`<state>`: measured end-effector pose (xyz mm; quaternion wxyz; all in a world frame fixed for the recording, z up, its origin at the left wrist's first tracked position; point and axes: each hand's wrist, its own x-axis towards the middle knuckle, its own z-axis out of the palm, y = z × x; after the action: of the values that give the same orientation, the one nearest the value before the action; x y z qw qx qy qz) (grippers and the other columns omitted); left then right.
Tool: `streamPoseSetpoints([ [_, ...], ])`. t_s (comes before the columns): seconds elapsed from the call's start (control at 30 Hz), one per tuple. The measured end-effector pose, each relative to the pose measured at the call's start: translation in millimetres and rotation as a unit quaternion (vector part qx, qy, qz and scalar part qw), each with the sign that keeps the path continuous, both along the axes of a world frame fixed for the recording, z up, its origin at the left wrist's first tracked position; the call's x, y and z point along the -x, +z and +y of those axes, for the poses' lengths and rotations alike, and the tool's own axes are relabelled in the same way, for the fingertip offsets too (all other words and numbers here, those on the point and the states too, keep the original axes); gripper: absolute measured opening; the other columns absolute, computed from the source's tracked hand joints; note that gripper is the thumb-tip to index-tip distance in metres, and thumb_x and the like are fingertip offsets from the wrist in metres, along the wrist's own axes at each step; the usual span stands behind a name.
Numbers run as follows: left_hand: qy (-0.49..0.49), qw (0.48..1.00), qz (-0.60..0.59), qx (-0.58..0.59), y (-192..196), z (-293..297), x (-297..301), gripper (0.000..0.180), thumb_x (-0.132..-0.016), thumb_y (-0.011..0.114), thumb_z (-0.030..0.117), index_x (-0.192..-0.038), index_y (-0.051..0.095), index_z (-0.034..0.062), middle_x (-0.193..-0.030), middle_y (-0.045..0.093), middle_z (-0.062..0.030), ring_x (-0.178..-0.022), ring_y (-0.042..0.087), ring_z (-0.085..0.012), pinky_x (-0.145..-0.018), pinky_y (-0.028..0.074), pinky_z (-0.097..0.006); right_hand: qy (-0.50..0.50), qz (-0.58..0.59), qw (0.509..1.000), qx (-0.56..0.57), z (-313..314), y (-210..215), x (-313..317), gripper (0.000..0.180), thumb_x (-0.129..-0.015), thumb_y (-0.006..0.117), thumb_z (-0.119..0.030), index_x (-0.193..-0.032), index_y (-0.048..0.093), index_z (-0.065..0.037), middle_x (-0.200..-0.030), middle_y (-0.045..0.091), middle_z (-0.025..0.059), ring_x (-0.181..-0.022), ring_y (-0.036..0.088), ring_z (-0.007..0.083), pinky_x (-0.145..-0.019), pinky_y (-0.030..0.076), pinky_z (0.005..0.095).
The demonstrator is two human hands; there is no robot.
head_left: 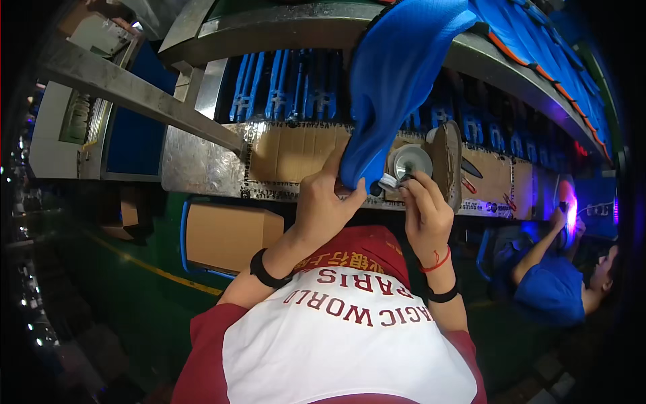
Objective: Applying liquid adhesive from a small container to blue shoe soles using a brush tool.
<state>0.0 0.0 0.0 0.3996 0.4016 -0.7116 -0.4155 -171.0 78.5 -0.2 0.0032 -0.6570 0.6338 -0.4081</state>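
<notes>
the left hand grips the lower end of a long blue piece, thumb and fingers closed on its edge; the piece rises from that hand, away from the person, to the metal rail beyond; the right hand is just beside it, fingers curled with the tips drawn together, though whether they pinch something is too small to tell; a small whitish item lies between the two hands, next to a dark round tip at the piece's end; just beyond the right fingertips stands a white cup, with an upright cardboard flap to its right; farther right of that hand are red-handled scissors on the bench; beyond the left hand a cardboard sheet covers the bench, and dark-and-blue parts stand in a row behind it
</notes>
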Motion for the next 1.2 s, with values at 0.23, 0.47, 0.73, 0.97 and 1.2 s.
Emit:
streamPoseSetpoints([
  [0.23, 0.0, 1.0, 0.007, -0.01, -0.2, 5.1, 1.1, 0.058, -0.077, 0.067, 0.005, -0.129, 0.045, -0.0053, -0.079, 0.067, -0.0198, -0.069, 0.07, -0.0264, -0.064, 0.057, -0.032, -0.011, -0.025, 1.0, -0.016, 4.8, 2.9, 0.9, 0.015, -0.079, 0.067, 0.003, -0.093, 0.062, -0.001, -0.098, 0.064, 0.0153, -0.069, 0.065, 0.0285, -0.059, 0.052, 0.0322],
  [0.47, -0.014, 1.0, 0.015, -0.018, 3.1, 4.4, -1.5, 0.057, -0.077, 0.066, 0.004, -0.13, 0.045, -0.0042, -0.079, 0.067, -0.0197, -0.071, 0.07, -0.026, -0.065, 0.057, -0.032, -0.009, -0.054, 0.998, -0.007, 5.3, 4.1, -1.9, 0.014, -0.079, 0.066, 0.003, -0.092, 0.063, 0.0, -0.097, 0.064, 0.0153, -0.068, 0.065, 0.0277, -0.059, 0.052, 0.032],
  [0.73, 0.0, 1.0, 0.022, -0.015, 2.5, 4.3, -2.6, 0.057, -0.078, 0.066, 0.004, -0.13, 0.046, -0.0023, -0.079, 0.067, -0.0189, -0.071, 0.071, -0.0257, -0.065, 0.057, -0.032, 0.02, -0.064, 0.997, -0.036, 4.4, 5.6, -7.6, 0.014, -0.079, 0.066, 0.004, -0.092, 0.062, 0.001, -0.096, 0.064, 0.0147, -0.067, 0.065, 0.0279, -0.058, 0.051, 0.0312],
  [0.97, 0.0, 0.999, 0.0, -0.033, 11.5, 7.2, -1.4, 0.061, -0.079, 0.064, 0.004, -0.135, 0.042, 0.0021, -0.079, 0.067, -0.0175, -0.073, 0.071, -0.0248, -0.067, 0.057, -0.032, 0.019, -0.123, 0.99, -0.068, 6.4, 15.0, -7.4, 0.012, -0.079, 0.065, 0.004, -0.09, 0.062, 0.001, -0.095, 0.064, 0.0169, -0.068, 0.065, 0.0297, -0.06, 0.052, 0.032],
  [1.2, -0.039, 0.992, 0.082, -0.089, 22.7, -10.7, 5.5, 0.054, -0.079, 0.068, 0.0, -0.119, 0.031, -0.0013, -0.097, 0.064, -0.0166, -0.084, 0.066, -0.0181, -0.072, 0.056, -0.029, -0.065, -0.106, 0.992, 0.038, 9.3, 20.3, 10.3, 0.01, -0.08, 0.064, 0.005, -0.089, 0.063, 0.003, -0.094, 0.065, 0.0181, -0.071, 0.064, 0.0273, -0.062, 0.05, 0.0299],
])
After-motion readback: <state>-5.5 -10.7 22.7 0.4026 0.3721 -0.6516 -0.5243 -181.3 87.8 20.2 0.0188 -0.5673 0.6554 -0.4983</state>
